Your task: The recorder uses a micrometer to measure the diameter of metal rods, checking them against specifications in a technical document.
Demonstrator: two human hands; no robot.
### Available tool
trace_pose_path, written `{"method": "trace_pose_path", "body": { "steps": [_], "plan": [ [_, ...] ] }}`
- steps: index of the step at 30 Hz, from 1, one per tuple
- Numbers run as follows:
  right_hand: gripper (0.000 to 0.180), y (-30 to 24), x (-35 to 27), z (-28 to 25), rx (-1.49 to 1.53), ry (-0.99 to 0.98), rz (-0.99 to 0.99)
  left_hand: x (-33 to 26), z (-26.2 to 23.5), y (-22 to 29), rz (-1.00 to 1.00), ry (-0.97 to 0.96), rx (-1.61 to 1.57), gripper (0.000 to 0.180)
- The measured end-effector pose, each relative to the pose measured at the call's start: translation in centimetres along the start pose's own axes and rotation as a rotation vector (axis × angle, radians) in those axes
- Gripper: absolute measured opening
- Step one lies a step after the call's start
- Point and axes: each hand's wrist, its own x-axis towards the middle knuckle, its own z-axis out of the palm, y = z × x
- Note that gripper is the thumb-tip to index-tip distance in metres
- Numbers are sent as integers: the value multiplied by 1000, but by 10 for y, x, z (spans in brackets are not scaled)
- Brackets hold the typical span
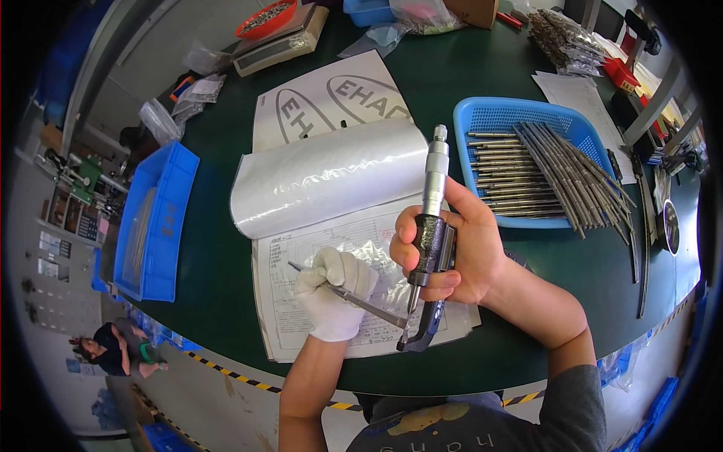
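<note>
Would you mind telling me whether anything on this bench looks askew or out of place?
Mostly tidy. The metal rods in the blue basket lie crossed rather than parallel, several poking over its right rim onto the green table. The plastic sheet over the paperwork curls up.

A thin metal rod [343,294], grey and straight, lay slanted from 10 to 4 o'clock, its lower end set in the jaws of a micrometer [429,241]. The micrometer, black-framed with a silver thimble, stood nearly upright, thimble toward 12 o'clock.
</note>
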Motion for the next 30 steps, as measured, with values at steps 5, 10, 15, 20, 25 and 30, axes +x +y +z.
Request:
{"method": "trace_pose_path", "body": {
  "steps": [5,10,15,20,25,30],
  "plan": [
    [61,1,1,-2,13,-18,4,0,0,-1,-3,4,-11,18],
    [62,1,1,-4,28,-46,3,0,0,-2,-14,11,0,18],
    [66,1,0,-4,19,-61,42,-2,2,-3,-37,33,-44,18],
    [67,2,0,-4,21,-63,35,-2,0,-2,-41,9,-45,18],
    [72,4,2,-5,39,-82,3,-2,-1,-3,-43,21,-46,18],
    [78,5,4,-10,42,-49,-11,-1,-1,-3,-25,46,-34,18]
  ]
}}
